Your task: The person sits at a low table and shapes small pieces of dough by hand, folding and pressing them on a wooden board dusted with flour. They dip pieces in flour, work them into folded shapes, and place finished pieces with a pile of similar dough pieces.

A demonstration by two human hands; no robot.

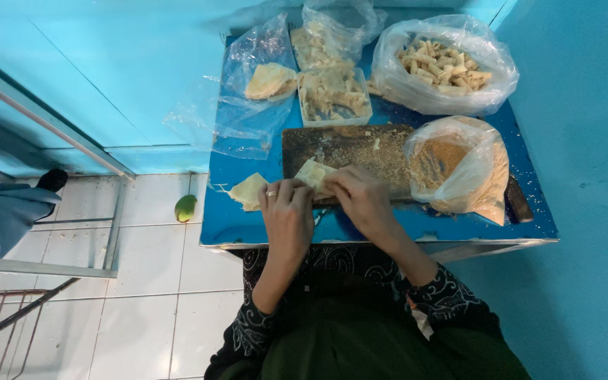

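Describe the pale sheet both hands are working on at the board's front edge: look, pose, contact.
The pale sheet is thin, cream-yellow and soft-looking, like a wrapper or bean-curd skin. It lies partly folded on the front edge of the dark wooden cutting board. The left hand and right hand pinch its near side, covering part of it.

Clear plastic bag of pale rolled pieces (445, 67) sits far right on the blue worktop (388, 225); below it, a bag of brown crumbs (459, 165). Far left, a clear bag of flat wrappers (258, 88); behind the clear tub (334, 95), another bag (332, 32).
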